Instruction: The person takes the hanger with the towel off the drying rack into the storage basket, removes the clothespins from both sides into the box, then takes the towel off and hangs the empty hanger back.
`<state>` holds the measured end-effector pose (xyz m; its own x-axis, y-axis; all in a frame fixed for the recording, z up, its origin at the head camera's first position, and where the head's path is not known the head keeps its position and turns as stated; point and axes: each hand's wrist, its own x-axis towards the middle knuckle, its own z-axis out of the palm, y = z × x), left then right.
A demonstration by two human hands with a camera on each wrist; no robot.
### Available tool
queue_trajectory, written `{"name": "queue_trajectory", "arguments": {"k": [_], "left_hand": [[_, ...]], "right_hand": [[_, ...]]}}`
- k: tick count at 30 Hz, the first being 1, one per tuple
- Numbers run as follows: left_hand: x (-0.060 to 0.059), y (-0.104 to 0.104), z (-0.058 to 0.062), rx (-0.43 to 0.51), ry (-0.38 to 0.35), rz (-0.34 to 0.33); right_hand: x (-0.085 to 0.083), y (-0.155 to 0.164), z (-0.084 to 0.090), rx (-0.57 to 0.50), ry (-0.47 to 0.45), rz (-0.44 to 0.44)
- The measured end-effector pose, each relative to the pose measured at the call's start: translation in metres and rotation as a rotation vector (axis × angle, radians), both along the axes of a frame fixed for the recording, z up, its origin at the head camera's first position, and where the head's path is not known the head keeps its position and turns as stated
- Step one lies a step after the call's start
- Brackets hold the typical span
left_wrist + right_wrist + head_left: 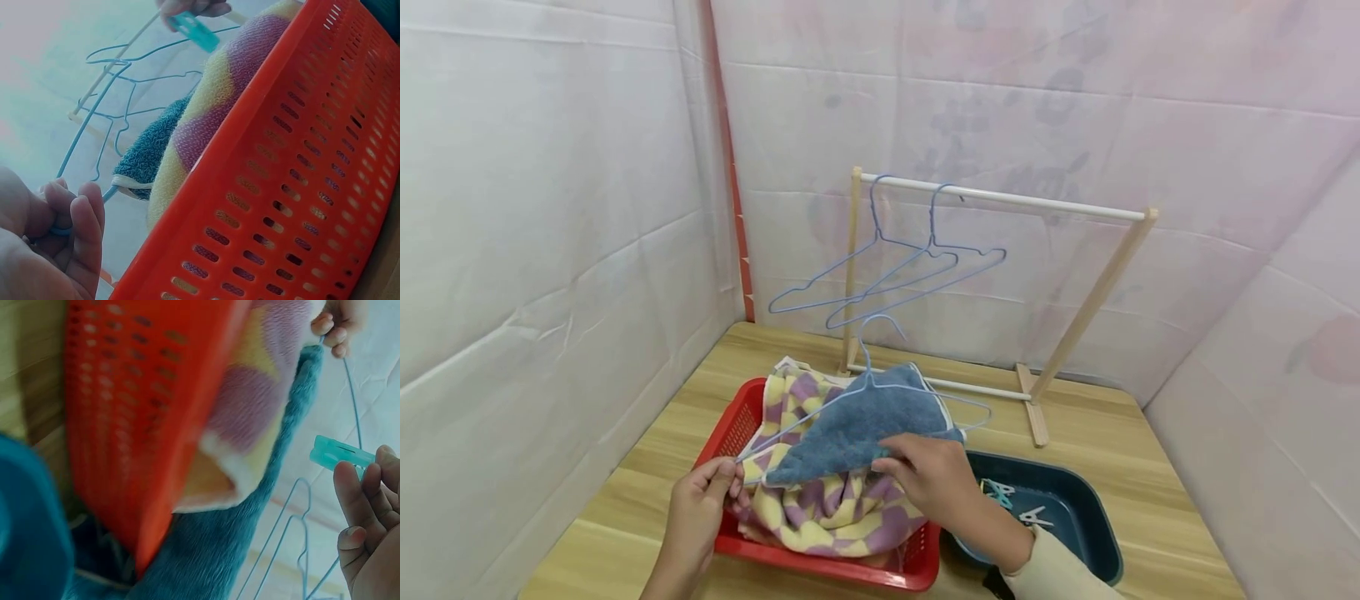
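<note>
My left hand grips the left corner of a blue wire hanger. A blue towel with white edging lies along the hanger's lower part, draped over the yellow-and-purple patterned towel. My right hand is over the blue towel, pinching a teal clothespin between thumb and fingers. In the left wrist view the clothespin appears apart from the hanger wire. Beneath the towels is a red perforated basket.
Behind the basket stands a drying rack with a white bar and wooden legs. Two blue hangers hang at its left end. To the basket's right sits a dark blue tray holding several clothespins. Fabric walls enclose the wooden table.
</note>
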<state>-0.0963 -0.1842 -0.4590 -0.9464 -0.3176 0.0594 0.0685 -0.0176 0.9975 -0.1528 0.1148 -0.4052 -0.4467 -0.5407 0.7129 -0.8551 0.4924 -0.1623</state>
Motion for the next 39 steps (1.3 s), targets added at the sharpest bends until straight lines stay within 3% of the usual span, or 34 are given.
{"name": "queue_trajectory", "arguments": {"k": [17,26,33,39], "left_hand": [[0.000,-0.001,0.002,-0.013,-0.012,-0.008],[-0.001,-0.001,0.002,-0.018,-0.025,-0.008],[-0.001,-0.003,0.000,-0.031,-0.013,-0.013],[-0.001,-0.003,0.000,-0.027,-0.022,-0.018]], "right_hand": [[0.007,0.057,-0.001,0.030,-0.078,-0.207],[0.007,0.091,-0.006,0.077,-0.003,-0.320],[0.008,0.116,-0.016,0.124,-0.167,-0.503],[0.008,0.132,-0.023,0.170,-0.302,-0.597]]}}
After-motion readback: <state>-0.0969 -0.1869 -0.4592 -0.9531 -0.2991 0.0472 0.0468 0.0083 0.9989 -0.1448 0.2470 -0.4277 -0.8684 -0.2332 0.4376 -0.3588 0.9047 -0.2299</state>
